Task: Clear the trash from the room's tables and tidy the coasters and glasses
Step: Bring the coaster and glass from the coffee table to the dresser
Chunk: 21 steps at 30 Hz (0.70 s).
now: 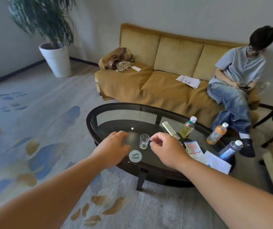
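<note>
Glass-topped and dark-rimmed, the oval table [89,119] holds most of what we have to deal with, so we judge the task to be at an early stage. One clear glass [144,141] stands upright near the front edge, directly on the tabletop. The round pale coaster [135,156] lies just beside it on the near side, with nothing on it. Our left hand [114,146] hovers left of the glass with its fingers curved downward. A hazy patch sits under them, and we cannot tell whether they grip anything. Our right hand [164,149] is just right of the glass, thumb and forefinger drawn together near its rim. We cannot tell whether they pinch something small. Setting the glass and coaster in order looks like the step in hand. Further right, what may be trash remains: a yellow-green bottle [188,128], an orange bottle [216,133], a blue bottle [230,150], a leaflet [195,151] and a white sheet [218,162]. A remote [170,130] also lies there. Beyond the table is a mustard sofa [149,86] with a bag [117,60] and papers [188,81] on it. A seated person [236,71] is at its right end. A potted plant [53,47] stands far left on the patterned carpet [25,129].
</note>
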{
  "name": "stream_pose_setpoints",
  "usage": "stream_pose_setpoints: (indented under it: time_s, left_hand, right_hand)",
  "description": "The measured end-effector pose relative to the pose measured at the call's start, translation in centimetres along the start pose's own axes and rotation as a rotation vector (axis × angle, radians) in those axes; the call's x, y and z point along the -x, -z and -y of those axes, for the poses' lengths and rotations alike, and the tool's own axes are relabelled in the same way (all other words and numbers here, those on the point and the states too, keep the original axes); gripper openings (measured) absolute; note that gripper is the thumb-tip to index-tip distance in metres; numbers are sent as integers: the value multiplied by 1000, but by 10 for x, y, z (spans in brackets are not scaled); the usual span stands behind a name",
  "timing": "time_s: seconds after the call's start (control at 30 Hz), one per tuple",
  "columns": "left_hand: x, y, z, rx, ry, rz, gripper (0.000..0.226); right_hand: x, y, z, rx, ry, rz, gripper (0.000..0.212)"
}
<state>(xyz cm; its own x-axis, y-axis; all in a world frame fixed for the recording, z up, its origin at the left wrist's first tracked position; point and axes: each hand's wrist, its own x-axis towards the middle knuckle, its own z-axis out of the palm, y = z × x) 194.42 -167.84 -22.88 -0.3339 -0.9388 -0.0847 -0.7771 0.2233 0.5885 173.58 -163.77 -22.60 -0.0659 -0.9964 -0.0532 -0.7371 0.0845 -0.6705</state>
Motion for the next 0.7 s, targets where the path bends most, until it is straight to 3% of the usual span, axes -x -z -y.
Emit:
stream_pose_setpoints:
  time_s: [0.37,0.7]
  left_hand:
    - [-94,5,41,-14,-90,136,44]
    - [-154,-39,49,-55,-19,239,44]
  right_hand:
    - [-56,-17,-2,-37,-176,-53,14]
    - [-106,-27,-63,-109,-276,-14,19]
